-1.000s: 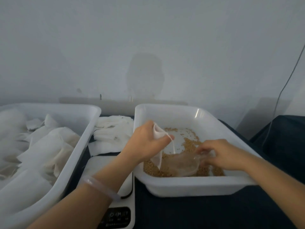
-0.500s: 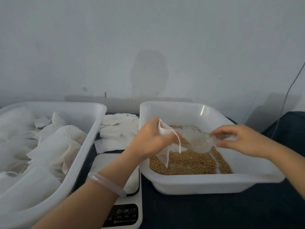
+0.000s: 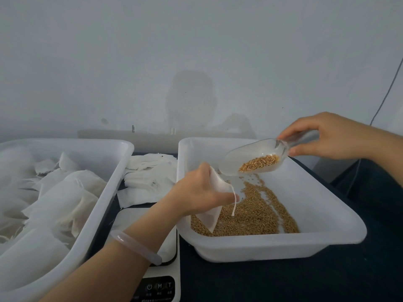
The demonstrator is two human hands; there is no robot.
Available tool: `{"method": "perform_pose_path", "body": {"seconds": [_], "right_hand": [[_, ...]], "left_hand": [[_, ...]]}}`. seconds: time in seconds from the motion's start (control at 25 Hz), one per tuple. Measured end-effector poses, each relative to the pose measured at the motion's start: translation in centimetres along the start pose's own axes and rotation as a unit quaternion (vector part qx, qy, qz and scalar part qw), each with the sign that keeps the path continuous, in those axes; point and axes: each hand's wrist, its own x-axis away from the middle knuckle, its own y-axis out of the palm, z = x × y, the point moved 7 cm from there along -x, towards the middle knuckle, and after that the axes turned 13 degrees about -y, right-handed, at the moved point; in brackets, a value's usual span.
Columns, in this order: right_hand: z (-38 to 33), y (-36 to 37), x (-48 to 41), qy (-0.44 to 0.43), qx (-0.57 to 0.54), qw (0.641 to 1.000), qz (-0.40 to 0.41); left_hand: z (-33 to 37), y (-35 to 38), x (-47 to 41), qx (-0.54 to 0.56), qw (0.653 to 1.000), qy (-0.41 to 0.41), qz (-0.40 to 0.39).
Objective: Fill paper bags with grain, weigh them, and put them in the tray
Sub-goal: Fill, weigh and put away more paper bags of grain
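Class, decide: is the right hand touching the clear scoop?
Touching. The head view shows the right hand pinching the clear scoop by its handle, above the grain tray.

On dark table [image 3: 283, 284], at left: white plastic tray [image 3: 104, 205] holding filled white paper bags [image 3: 54, 197]. At right: white plastic tub [image 3: 272, 245] holding brown grain [image 3: 255, 216]. Between them, in front: white digital scale [image 3: 135, 219]; behind it, stack of flat white paper bags [image 3: 150, 177].

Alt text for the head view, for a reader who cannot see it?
The right hand holds a clear plastic scoop of golden grain at the mouth of a white paper bag gripped by the left hand, over a white plastic tray of grain. A white digital scale and second tray of bags sit left.
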Motion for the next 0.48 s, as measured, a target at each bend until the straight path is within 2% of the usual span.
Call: {"method": "perform_pose_path", "body": {"seconds": [0.24,0.48], "right_hand": [[-2.0,-0.1,-1.5,-0.041,0.077,0.996,-0.018],[-2.5,-0.3,-1.7,-0.051,0.097,0.994,-0.025]], "left_hand": [[0.1,0.0,0.0,-0.022,1.0,0.008,0.001],[0.1,0.4,-0.1,-0.055,0.998,0.004,-0.003]]}}
